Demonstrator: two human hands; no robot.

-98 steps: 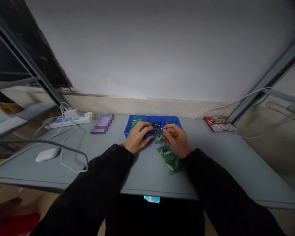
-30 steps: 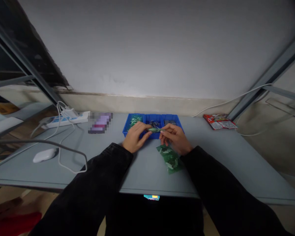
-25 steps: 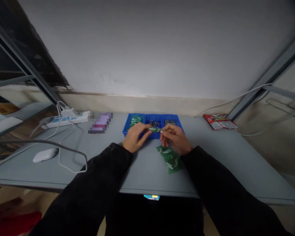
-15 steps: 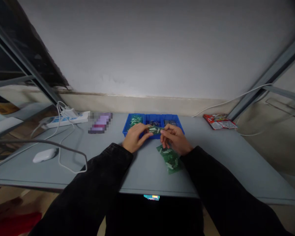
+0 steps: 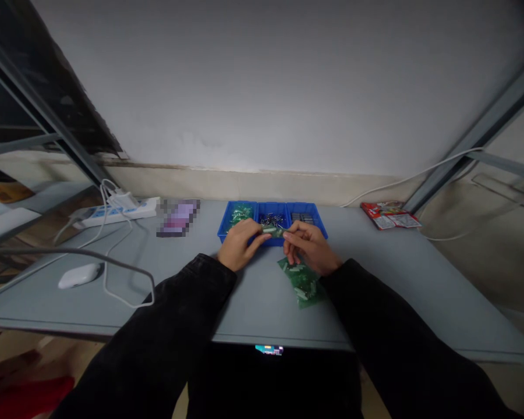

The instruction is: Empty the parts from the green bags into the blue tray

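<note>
Head view: a green plastic packet of pale parts [image 5: 300, 282] lies just in front of the blue three-compartment tray [image 5: 271, 202]. Above the tray's middle compartment, the left hand [image 5: 239, 245] and right hand [image 5: 310, 248] pinch a small green piece [image 5: 272, 230] between their fingertips; it looks light and delicate, best held by its ends.

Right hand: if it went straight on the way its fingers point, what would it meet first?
The right hand would first meet the small green item at its fingertips, above the blue tray; the left hand lies just beyond, depth unclear.
</note>
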